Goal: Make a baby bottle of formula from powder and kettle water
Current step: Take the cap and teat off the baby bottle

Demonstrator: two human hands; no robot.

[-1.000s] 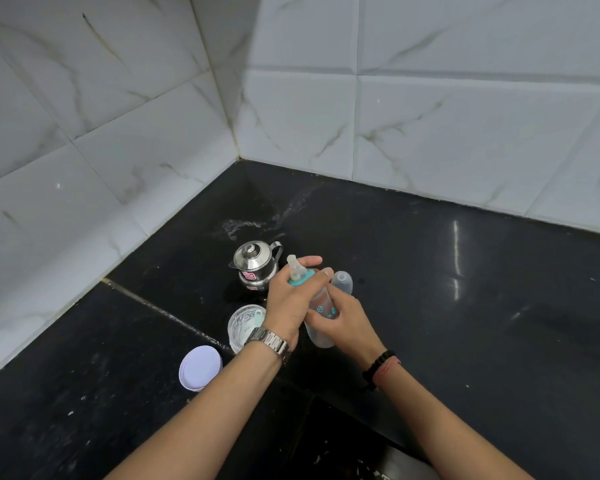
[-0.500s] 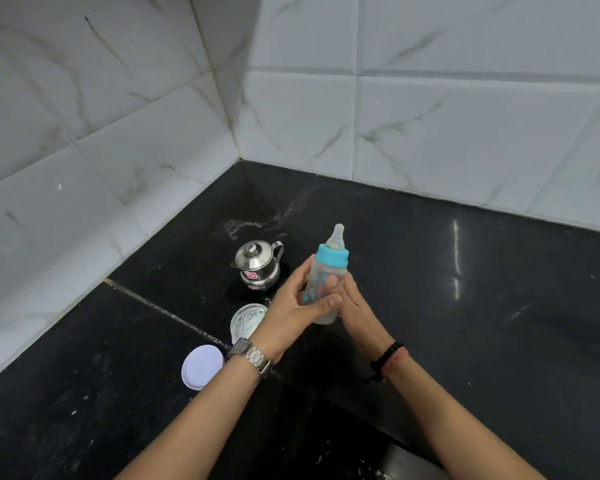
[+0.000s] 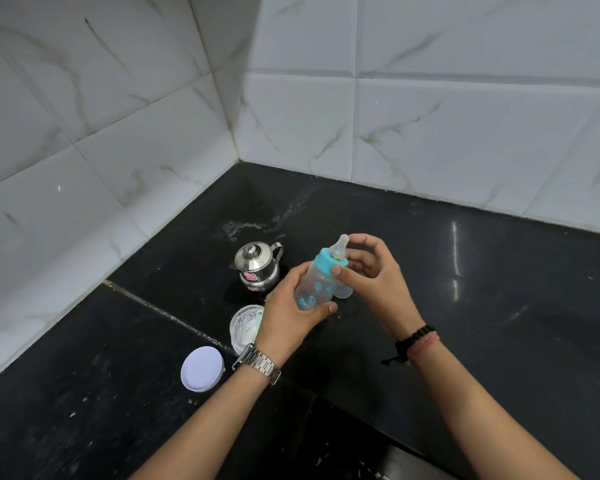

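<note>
A clear baby bottle [image 3: 314, 287] with teal leaf prints, a teal collar and a silicone nipple is held above the black counter, tilted up and to the right. My left hand [image 3: 291, 315] wraps around its body from below. My right hand [image 3: 371, 271] is at the top, thumb on the teal collar and fingers curled beside the nipple. A small steel kettle [image 3: 257, 265] with its lid on stands just behind and to the left. The open powder jar [image 3: 245, 327] sits below the kettle, partly hidden by my left hand.
The jar's white lid [image 3: 202, 368] lies flat on the black counter [image 3: 499, 306] to the left of my left wrist. A clear bottle cap [image 3: 344, 292] shows behind the bottle. White tiled walls meet in a corner behind the kettle. A whitish smear marks the counter there.
The bottle went from low over the counter to raised and upright, and is now tilted to the right. My right hand slid from the bottle's body up to the collar.
</note>
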